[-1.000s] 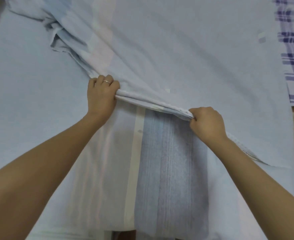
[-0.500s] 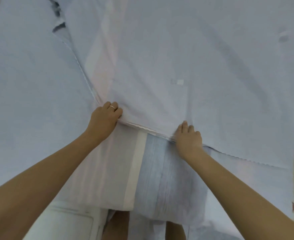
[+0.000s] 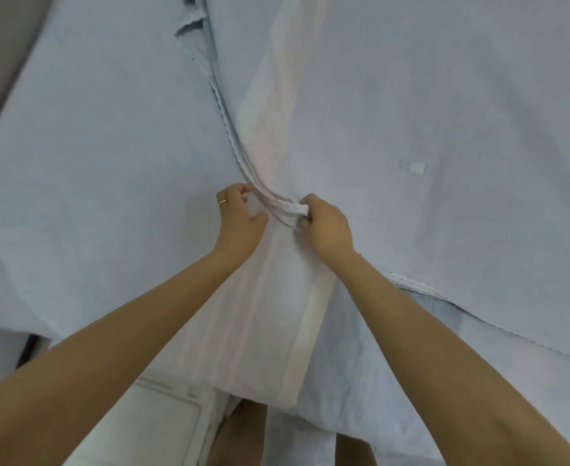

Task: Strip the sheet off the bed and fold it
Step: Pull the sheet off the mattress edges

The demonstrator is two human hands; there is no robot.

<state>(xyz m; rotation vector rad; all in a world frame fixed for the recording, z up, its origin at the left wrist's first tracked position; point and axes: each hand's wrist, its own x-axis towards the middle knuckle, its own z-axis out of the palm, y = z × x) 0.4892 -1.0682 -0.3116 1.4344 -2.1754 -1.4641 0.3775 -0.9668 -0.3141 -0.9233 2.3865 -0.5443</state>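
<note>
Between my left hand (image 3: pixel 240 223) and right hand (image 3: pixel 327 227) I see the sheet (image 3: pixel 411 95) hem bunched; both hands' fingers curl round it, gripping.

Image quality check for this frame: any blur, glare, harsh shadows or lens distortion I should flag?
Head view: light is soft and even, no glare; only faint shadows on the sheet. Head view: overall slightly soft, fingers of the left hand and right hand a little smeared. Head view: wide-angle lens splays the forearms toward the bottom corners.
</note>
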